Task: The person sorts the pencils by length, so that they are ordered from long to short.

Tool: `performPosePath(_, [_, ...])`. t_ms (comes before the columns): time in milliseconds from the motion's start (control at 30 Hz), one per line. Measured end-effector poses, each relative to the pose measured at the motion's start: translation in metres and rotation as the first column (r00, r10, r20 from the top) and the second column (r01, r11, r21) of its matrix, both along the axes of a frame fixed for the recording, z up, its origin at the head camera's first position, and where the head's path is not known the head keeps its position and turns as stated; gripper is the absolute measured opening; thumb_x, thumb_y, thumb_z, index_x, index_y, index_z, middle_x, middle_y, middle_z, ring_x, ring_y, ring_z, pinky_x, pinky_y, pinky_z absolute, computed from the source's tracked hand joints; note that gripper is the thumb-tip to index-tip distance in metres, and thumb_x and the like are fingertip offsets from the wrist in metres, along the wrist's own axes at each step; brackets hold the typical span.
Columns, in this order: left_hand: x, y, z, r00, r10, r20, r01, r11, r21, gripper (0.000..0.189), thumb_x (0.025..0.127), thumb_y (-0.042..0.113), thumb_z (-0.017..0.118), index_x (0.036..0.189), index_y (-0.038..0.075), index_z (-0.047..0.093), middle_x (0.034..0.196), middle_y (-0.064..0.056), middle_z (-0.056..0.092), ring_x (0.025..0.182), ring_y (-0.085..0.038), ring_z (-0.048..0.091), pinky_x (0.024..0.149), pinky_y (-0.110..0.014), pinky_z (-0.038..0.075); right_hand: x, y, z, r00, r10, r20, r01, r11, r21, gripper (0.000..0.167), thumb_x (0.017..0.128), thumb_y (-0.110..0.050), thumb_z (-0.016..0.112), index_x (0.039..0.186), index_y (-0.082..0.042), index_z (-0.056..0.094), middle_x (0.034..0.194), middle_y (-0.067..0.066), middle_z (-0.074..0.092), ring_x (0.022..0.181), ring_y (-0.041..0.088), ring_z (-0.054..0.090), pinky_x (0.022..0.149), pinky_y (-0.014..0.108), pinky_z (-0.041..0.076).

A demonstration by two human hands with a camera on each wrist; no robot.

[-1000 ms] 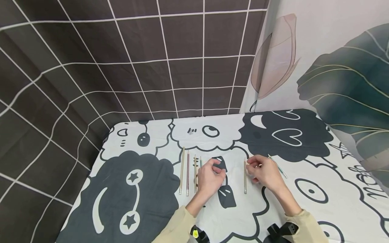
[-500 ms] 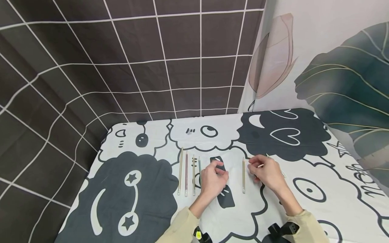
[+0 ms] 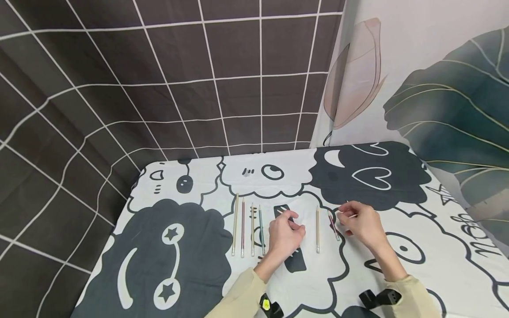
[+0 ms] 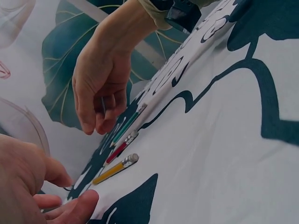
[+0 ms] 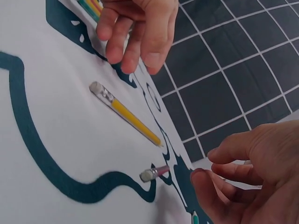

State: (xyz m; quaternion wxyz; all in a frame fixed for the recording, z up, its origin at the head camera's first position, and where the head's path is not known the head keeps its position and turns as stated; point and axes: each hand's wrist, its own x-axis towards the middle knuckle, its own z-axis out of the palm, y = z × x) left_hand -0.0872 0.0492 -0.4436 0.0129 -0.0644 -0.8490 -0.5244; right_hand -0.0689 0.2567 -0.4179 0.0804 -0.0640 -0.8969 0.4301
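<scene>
My left hand hovers over the middle of the cloth, fingers loosely bent with nothing between them. My right hand hangs to the right of it, thumb and fingertips apart and nothing plainly held. Between the two hands lie a yellow pencil and a red pencil, the red one slightly slanted. The left wrist view also has a green pencil beside the red one. From above, the right hand mostly covers that green pencil. In the right wrist view, its tip points up just below the right fingers.
Left of my left hand several pencils lie in a row: a long pale yellow pencil, a red pencil, a yellow pencil and a teal pencil. The tabletop cloth meets a dark grid curtain at the back.
My right hand has moved a little right, and the slanted red pencil has come into view beside its fingertips. The left hand has shifted slightly right, uncovering the teal pencil.
</scene>
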Motion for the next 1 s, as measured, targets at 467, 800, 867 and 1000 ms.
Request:
performPosePath(467, [-0.001,0.010,0.000,0.995,-0.069,0.078,0.064,0.996,0.065,0.023,0.080,0.001,0.073,0.102,0.000,0.069,0.065,0.002,0.065,0.037,-0.003,0.054,0.046,-0.021,0.048,0.002,0.020,-0.001,0.999,-0.048,-0.015,0.048,0.998,0.047,0.016,0.087,-0.001,0.066,0.100,0.009,0.067,0.076,0.009,0.066,0.062,0.023,0.067,0.049,0.027,0.052])
performPosePath(800, [0.000,0.020,-0.002,0.994,-0.036,0.099,0.026,0.995,0.097,0.018,0.080,0.000,0.074,0.097,0.001,0.070,0.064,0.003,0.063,0.036,-0.004,0.054,0.038,-0.022,0.046,0.003,0.034,-0.003,0.998,-0.054,-0.026,0.056,0.995,0.080,0.016,0.087,0.000,0.067,0.100,0.010,0.066,0.078,0.012,0.068,0.061,0.023,0.067,0.048,0.027,0.052])
performPosePath(867, [-0.001,0.021,-0.002,0.995,-0.036,0.091,0.028,0.996,0.088,0.018,0.080,0.001,0.074,0.097,0.001,0.069,0.063,0.003,0.063,0.036,-0.003,0.053,0.038,-0.022,0.046,0.003,0.037,-0.004,0.998,-0.059,-0.025,0.061,0.995,0.084,0.017,0.087,-0.001,0.067,0.100,0.010,0.066,0.078,0.012,0.068,0.060,0.023,0.067,0.048,0.027,0.051])
performPosePath(1000, [-0.001,0.023,-0.003,0.996,-0.040,0.080,0.034,0.997,0.067,0.018,0.079,0.000,0.074,0.096,0.001,0.070,0.063,0.004,0.064,0.036,-0.002,0.052,0.041,-0.021,0.045,0.002,0.041,-0.005,0.998,-0.064,-0.027,0.066,0.993,0.096,0.016,0.087,-0.001,0.067,0.099,0.010,0.066,0.077,0.011,0.068,0.056,0.022,0.066,0.047,0.027,0.050])
